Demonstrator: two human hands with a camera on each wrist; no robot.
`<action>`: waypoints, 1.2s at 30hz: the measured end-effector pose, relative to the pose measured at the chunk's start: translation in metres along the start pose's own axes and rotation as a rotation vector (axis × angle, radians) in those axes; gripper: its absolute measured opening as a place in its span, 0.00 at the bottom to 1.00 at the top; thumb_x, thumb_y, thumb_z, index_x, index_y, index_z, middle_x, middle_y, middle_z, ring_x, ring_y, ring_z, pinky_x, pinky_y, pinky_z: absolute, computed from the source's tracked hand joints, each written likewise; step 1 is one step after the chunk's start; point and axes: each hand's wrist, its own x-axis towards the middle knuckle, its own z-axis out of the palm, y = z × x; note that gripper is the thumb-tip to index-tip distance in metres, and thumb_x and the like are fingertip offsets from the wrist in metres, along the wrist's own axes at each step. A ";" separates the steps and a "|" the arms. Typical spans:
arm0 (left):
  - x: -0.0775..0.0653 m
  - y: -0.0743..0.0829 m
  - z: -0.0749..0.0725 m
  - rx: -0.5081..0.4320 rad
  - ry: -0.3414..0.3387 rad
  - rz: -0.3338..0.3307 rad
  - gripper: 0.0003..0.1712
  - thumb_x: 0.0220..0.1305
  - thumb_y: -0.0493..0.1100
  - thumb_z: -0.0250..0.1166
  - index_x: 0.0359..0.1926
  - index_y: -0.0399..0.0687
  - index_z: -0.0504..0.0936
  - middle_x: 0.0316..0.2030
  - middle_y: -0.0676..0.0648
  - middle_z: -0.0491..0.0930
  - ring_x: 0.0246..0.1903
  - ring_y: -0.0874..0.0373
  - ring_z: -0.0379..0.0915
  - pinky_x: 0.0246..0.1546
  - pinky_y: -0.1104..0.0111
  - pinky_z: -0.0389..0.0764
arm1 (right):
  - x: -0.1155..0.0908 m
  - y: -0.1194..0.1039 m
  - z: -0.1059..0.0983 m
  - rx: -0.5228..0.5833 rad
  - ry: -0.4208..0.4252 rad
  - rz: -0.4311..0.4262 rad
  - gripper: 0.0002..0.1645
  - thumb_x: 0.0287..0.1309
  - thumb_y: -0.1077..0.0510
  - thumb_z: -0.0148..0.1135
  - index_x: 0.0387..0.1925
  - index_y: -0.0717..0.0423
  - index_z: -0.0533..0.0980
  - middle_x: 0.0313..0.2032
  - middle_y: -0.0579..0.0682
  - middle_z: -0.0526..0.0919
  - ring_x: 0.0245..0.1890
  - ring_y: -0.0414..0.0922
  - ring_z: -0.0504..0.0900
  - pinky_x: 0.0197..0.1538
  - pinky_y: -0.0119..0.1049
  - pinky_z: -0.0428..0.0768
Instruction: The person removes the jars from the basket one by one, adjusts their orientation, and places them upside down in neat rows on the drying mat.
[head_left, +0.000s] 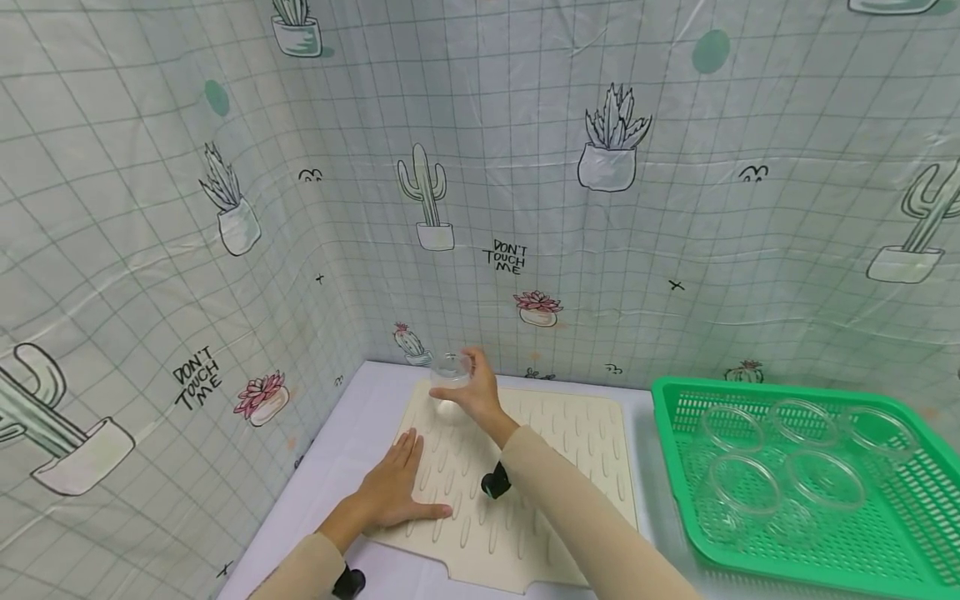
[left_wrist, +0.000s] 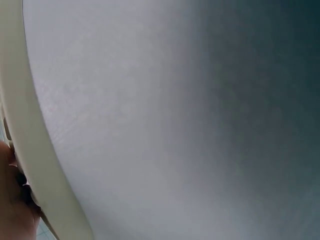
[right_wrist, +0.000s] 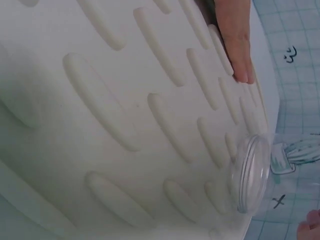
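Observation:
My right hand (head_left: 480, 393) grips a clear cup (head_left: 450, 369) at the far left corner of a cream ribbed mat (head_left: 540, 433), thumb and fingers spread around its sides. From the right wrist, the thick ringed end of the cup (right_wrist: 250, 175) shows close over the mat, with a fingertip (right_wrist: 311, 227) at the lower right. Flat on the mat's left edge rests my left hand (head_left: 393, 483), fingers straight and thumb out to the side. The left wrist view catches part of that hand (left_wrist: 17, 210) beside the pale mat edge (left_wrist: 37, 135).
A green plastic basket (head_left: 667, 450) stands to the right of the mat, with several clear cups (head_left: 746, 483) inside. White cloth (head_left: 360, 417) covers the table. A grid-patterned curtain with cactus drawings (head_left: 495, 208) hangs behind and at the left.

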 end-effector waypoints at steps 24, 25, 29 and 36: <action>0.003 0.000 0.001 0.014 -0.019 -0.006 0.71 0.40 0.83 0.50 0.70 0.34 0.45 0.70 0.36 0.39 0.69 0.45 0.34 0.65 0.53 0.50 | -0.004 -0.030 -0.032 -0.026 -0.130 0.036 0.59 0.32 0.50 0.79 0.65 0.52 0.56 0.60 0.53 0.66 0.61 0.50 0.64 0.58 0.47 0.68; 0.002 0.001 0.001 0.007 -0.019 -0.007 0.71 0.40 0.83 0.51 0.70 0.34 0.45 0.70 0.36 0.39 0.69 0.45 0.33 0.65 0.53 0.49 | -0.004 -0.034 -0.035 -0.015 -0.137 0.036 0.58 0.32 0.51 0.79 0.65 0.51 0.56 0.60 0.53 0.66 0.62 0.50 0.63 0.59 0.47 0.67; 0.000 0.004 -0.002 -0.023 -0.022 -0.012 0.70 0.41 0.81 0.53 0.69 0.33 0.44 0.70 0.35 0.39 0.69 0.44 0.33 0.65 0.52 0.49 | -0.005 -0.048 -0.048 0.000 -0.150 0.023 0.55 0.33 0.51 0.78 0.64 0.47 0.57 0.60 0.51 0.67 0.62 0.51 0.62 0.60 0.46 0.66; -0.001 0.003 -0.004 -0.022 -0.037 -0.015 0.70 0.42 0.81 0.53 0.69 0.33 0.44 0.69 0.35 0.38 0.68 0.42 0.33 0.64 0.50 0.49 | -0.007 -0.072 -0.076 0.056 -0.173 -0.003 0.52 0.35 0.52 0.78 0.62 0.47 0.59 0.59 0.51 0.68 0.62 0.49 0.62 0.62 0.44 0.64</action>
